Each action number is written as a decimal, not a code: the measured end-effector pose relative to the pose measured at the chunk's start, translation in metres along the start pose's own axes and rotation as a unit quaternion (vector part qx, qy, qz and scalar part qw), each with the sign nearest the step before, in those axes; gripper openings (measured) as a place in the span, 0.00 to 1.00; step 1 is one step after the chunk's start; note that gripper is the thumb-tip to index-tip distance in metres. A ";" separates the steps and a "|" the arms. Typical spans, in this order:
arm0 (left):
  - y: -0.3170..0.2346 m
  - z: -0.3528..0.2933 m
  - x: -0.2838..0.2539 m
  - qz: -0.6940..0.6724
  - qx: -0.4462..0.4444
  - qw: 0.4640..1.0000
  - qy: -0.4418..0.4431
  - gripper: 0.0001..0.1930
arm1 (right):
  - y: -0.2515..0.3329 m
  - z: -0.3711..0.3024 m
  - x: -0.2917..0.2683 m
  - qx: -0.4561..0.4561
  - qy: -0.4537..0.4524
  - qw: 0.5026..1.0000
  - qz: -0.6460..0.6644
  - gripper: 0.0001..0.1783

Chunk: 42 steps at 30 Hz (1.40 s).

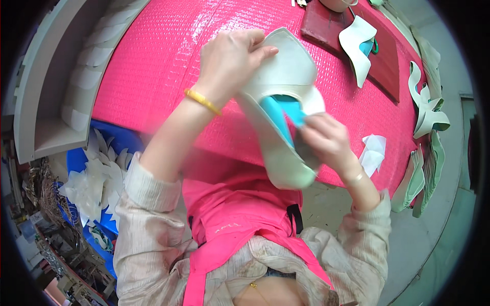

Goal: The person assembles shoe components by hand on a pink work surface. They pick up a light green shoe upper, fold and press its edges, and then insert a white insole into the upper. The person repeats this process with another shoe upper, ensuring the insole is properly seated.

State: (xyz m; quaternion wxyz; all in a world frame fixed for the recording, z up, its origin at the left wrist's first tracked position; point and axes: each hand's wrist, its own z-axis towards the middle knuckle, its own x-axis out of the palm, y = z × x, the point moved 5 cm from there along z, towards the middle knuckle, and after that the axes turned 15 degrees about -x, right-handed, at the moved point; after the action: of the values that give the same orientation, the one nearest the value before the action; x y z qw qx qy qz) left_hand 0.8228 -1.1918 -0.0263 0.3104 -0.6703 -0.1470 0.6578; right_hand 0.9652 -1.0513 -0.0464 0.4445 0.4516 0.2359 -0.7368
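A pale white shoe upper (283,69) with a turquoise lining (275,113) hangs over the front edge of the pink-covered table. My left hand (229,58) grips the side of its broad front part, thumb on top and fingers behind. On the other side, my right hand (325,136) is closed at the opening's edge, its fingertips against the turquoise lining. Motion smears the right fingers and the upper's lower end, so exactly what they pinch is hard to see. A yellow bangle (202,101) circles my left wrist.
Another white upper (356,43) rests partly on a dark red board (390,71) at the back right, near a pale container (338,4). A white scrap (373,152) and stacked uppers (431,163) lie rightward. Left are a grey shelf (48,84) and a blue bin (118,133) of white pieces.
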 end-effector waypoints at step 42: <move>-0.040 -0.073 -0.001 -0.031 0.360 0.933 -0.009 0.12 | -0.037 0.040 0.064 0.041 0.086 0.995 0.018 0.16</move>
State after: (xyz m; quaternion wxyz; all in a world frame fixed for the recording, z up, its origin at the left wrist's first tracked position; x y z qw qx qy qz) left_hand 0.9022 -1.1782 -0.0055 0.5498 -0.5031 0.0757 0.6625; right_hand 0.9020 -1.0909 -0.0857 0.4169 0.5359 0.2343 -0.6958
